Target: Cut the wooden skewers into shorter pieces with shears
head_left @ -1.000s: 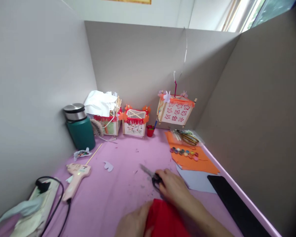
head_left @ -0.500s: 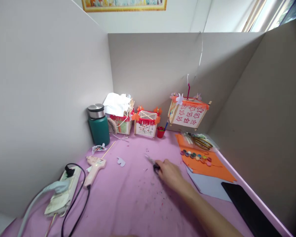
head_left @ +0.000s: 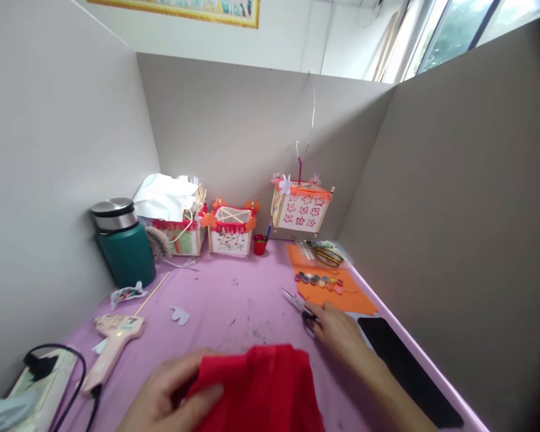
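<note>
My left hand [head_left: 175,393] pinches the edge of a folded red cloth [head_left: 261,390] between thumb and fingers at the bottom of the view. To its right, my right hand [head_left: 335,330] is closed around the dark handles of a pair of scissors [head_left: 297,305]. Their blades point away to the upper left, low over the pink table, and do not touch the cloth. A small pale lilac paper cutout [head_left: 180,315] lies on the table left of the scissors.
A pink glue gun [head_left: 114,345] lies at left by a white power strip [head_left: 38,390] and a green bottle [head_left: 125,246]. Small lanterns [head_left: 231,234] stand at the back; another lantern [head_left: 302,210] hangs. Orange paper [head_left: 355,294] with paint pots and a black slab [head_left: 405,366] lie right.
My left hand has come into view with the red cloth. The camera has turned right. My right hand still grips the scissors, now beside the orange paper.
</note>
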